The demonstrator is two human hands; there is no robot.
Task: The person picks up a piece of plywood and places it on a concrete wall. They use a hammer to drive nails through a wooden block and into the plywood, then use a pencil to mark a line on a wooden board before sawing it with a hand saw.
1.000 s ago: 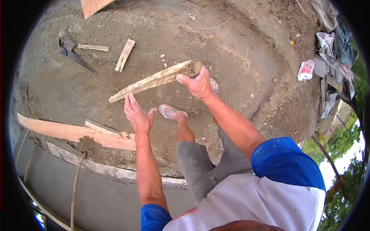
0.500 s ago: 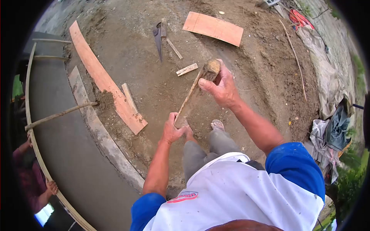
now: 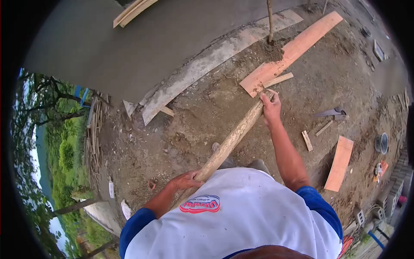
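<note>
A long, rough wooden post (image 3: 233, 140) slants across the front of my body, its lower end close to my shirt. My left hand (image 3: 189, 180) is closed on its lower part, near my waist. Toward the upper end, my right hand (image 3: 271, 108) grips the post with the arm stretched forward. Just beyond that hand lie a long reddish plywood strip (image 3: 302, 45), partly covered with soil, and a short wooden stick (image 3: 278, 80) against it.
Wet grey concrete (image 3: 146, 47) spreads at upper left, edged by a cement-smeared form board (image 3: 207, 67). A handsaw (image 3: 330, 112), wood offcut (image 3: 307, 140), plywood panel (image 3: 339, 164) and bucket (image 3: 381, 143) rest on the dirt at right. Stacked poles (image 3: 92, 138) lie at left.
My view and body have turned left, so the concrete is now ahead. The post has swung from upright-looking to slanting along my body, still in both hands.
</note>
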